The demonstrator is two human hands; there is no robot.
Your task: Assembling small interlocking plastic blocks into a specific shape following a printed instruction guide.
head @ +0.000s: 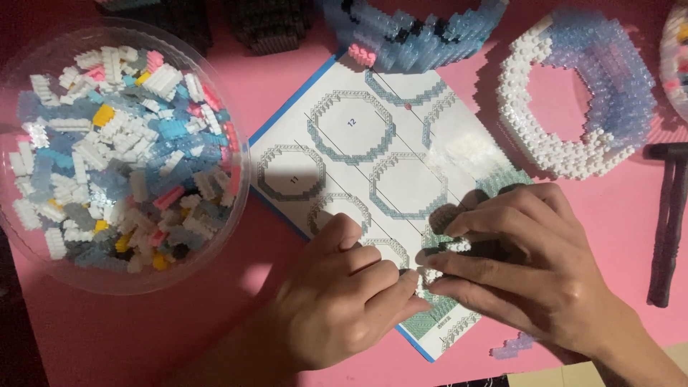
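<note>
My left hand [344, 294] and my right hand [523, 269] meet over the lower part of a printed instruction sheet [373, 150] that shows ring-shaped layers. Between the fingers of both hands is a small assembly of tiny white and grey building blocks [441, 251], mostly hidden by the fingers. My right hand wraps over it from the right. The fingertips of my left hand pinch it from the left.
A clear round bowl [240, 154] at the left holds several loose blue, white, pink, yellow and grey blocks. A white and pale blue block ring [573, 154] sits at the upper right, a blue one [416, 36] at top. A dark tool [670, 222] lies at the right edge.
</note>
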